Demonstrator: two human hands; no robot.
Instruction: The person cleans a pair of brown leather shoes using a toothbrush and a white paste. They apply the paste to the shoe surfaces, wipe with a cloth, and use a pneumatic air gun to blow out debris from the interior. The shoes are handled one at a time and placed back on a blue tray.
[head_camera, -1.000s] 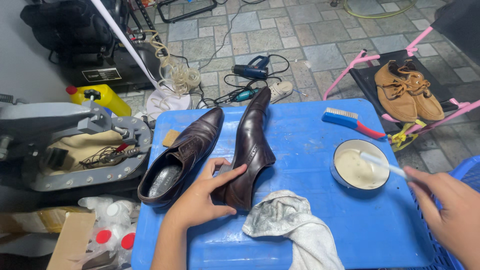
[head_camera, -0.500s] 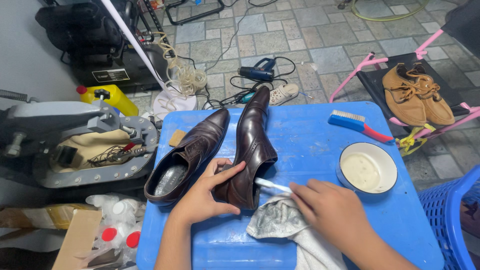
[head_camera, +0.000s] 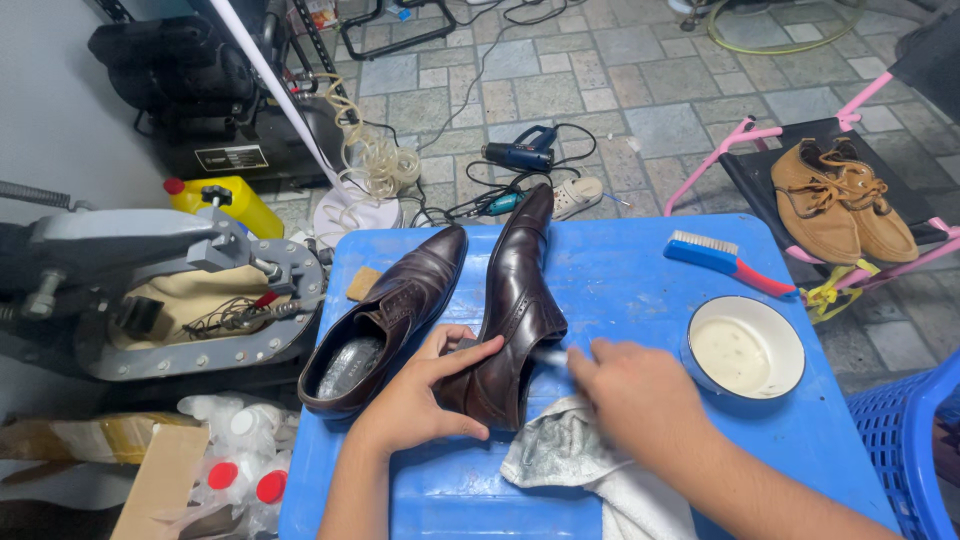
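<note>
My left hand (head_camera: 425, 392) grips the heel end of a dark brown leather shoe (head_camera: 512, 300) that lies on its side on the blue plastic table (head_camera: 620, 290). My right hand (head_camera: 640, 390) holds a small white brush against the shoe's side near the heel; only a bit of the brush shows by my fingers. A second dark brown shoe (head_camera: 385, 315) stands upright just left of the first. A grey-white rag (head_camera: 570, 460) lies under my right wrist.
A white bowl of pale cream (head_camera: 745, 348) and a blue-red brush (head_camera: 715, 255) sit on the table's right side. A pair of tan shoes (head_camera: 845, 200) rests on a pink-framed stool. A grey machine (head_camera: 150, 290), yellow can (head_camera: 215, 200) and cables lie to the left.
My right hand came from the bowl with the brush and moved left to the shoe's side. My left hand kept its hold on the shoe.
</note>
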